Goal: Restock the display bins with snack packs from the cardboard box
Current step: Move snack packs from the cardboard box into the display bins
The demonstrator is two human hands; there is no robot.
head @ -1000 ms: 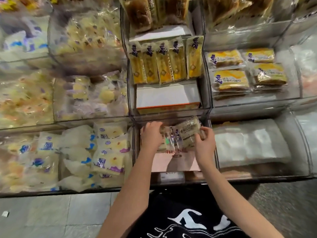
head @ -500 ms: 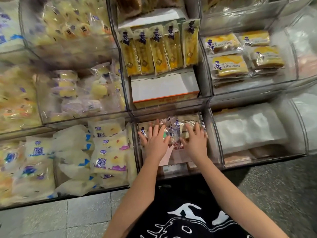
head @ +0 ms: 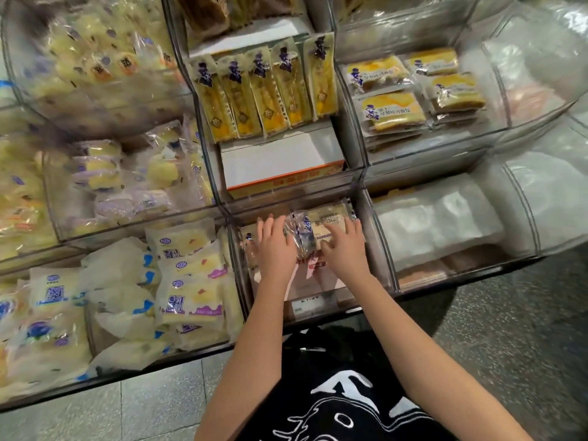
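Observation:
Both my hands reach into the clear display bin (head: pixel 377 237) in the middle of the lower row. My left hand (head: pixel 273 246) lies flat, fingers straight, on clear-wrapped snack packs (head: pixel 327 219) at the bin's left. My right hand (head: pixel 345 249) presses with spread fingers on the packs at the right. The packs are brownish with a purple logo and stand in a row at the back of the bin. A pink-and-white box insert (head: pixel 315 278) lies under them. The cardboard box is not in view.
Above this bin, yellow stick packs (head: pixel 264 93) stand over a white and orange box (head: pixel 280 160). To the left are white cake packs (head: pixel 187 281); to the right, a bin of white wrapped packs (head: pixel 439 221) and yellow bread packs (head: pixel 394 109). Grey floor (head: pixel 509 329) lies below.
One second ago both hands held a bundle of packs over the bin. The packs now stand inside it, and my hands have flattened on them and pushed them toward the back.

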